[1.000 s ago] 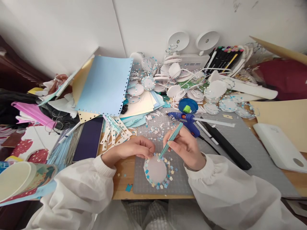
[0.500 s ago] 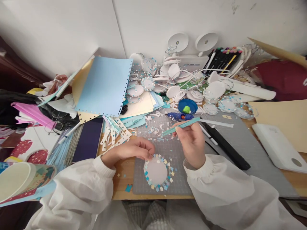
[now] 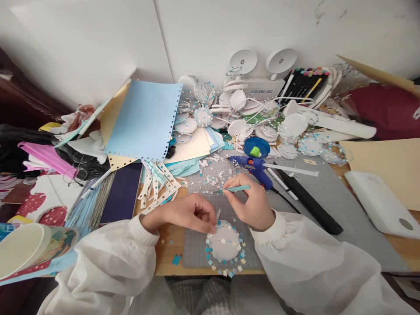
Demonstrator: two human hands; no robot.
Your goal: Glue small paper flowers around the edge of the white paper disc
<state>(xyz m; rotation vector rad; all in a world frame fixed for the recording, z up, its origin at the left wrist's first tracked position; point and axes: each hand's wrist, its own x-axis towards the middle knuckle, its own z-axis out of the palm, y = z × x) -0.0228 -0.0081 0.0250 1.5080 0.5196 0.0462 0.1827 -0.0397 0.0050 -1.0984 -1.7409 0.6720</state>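
Note:
My left hand (image 3: pixel 193 213) pinches the upper left edge of a round white disc (image 3: pixel 225 244) ringed with small blue, white and cream paper flowers. The disc is near the front edge of the grey cutting mat (image 3: pixel 193 251). Teal tweezers (image 3: pixel 236 189) are held in my right hand (image 3: pixel 251 203), their tips pointing left over the scattered paper flowers (image 3: pixel 210 181). Whether the tips grip a flower is too small to tell. Behind my right hand lies a blue glue gun (image 3: pixel 257 168) with a clear glue stick in it.
Punched blue paper (image 3: pixel 142 118) stands at the back left, beside many decorated white discs (image 3: pixel 238 99). A black stick-shaped tool (image 3: pixel 311 203) and a white device (image 3: pixel 382 201) lie on the right. At the far left are a paper cup (image 3: pixel 24 249) and dark box (image 3: pixel 121 192).
My right hand has moved left and slightly down, and the tweezers now point lower over the scattered flowers. My left hand and the disc have shifted right and toward the front edge.

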